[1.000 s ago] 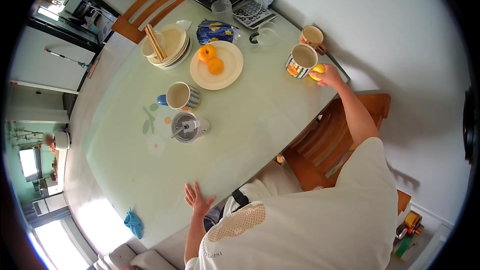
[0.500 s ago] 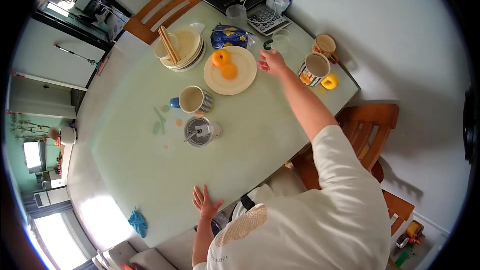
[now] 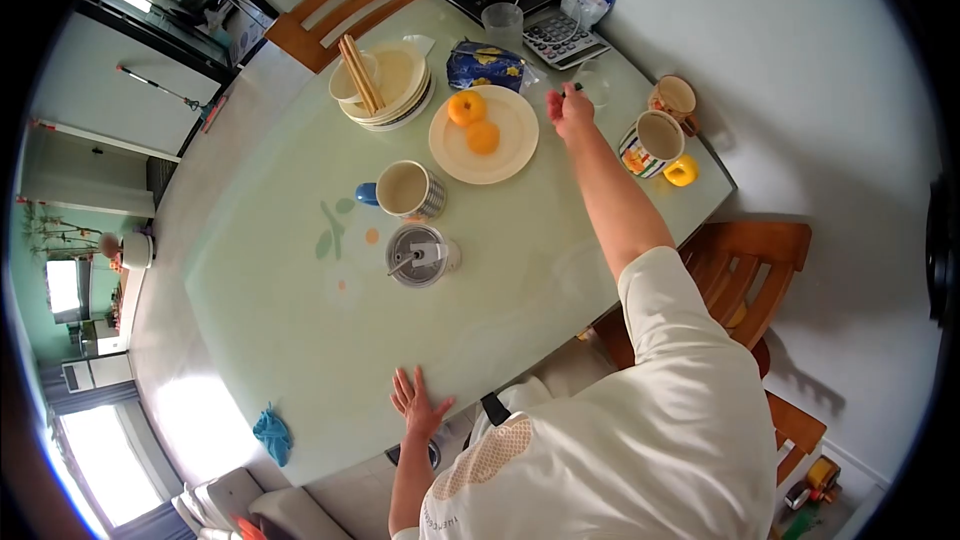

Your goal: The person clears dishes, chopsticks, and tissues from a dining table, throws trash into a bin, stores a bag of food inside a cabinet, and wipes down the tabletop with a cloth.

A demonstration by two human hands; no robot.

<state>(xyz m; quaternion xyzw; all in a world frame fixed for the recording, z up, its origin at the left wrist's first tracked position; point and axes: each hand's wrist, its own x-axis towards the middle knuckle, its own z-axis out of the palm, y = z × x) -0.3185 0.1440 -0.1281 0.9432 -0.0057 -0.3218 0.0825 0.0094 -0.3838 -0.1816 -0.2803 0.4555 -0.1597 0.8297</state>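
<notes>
Glossy pale-green tabletop [image 3: 540,275] beside a white wall [image 3: 810,70], with my right hand [image 3: 570,114] at a clear, glass-like cup [image 3: 597,90].
If my hold on its dark green handle [image 3: 572,90] is loose, I judge the smooth cup could slip or tip towards the grey calculator [image 3: 562,38]; a careless wrist could nudge the round cream plate [image 3: 512,158]. The cup stands near the tabletop's wall-side edge, just beyond my right hand, whose fingers curl at the handle; I cannot tell whether they grip it. Well apart, my left hand [image 3: 420,410] lies flat, fingers spread, by the near edge.
</notes>
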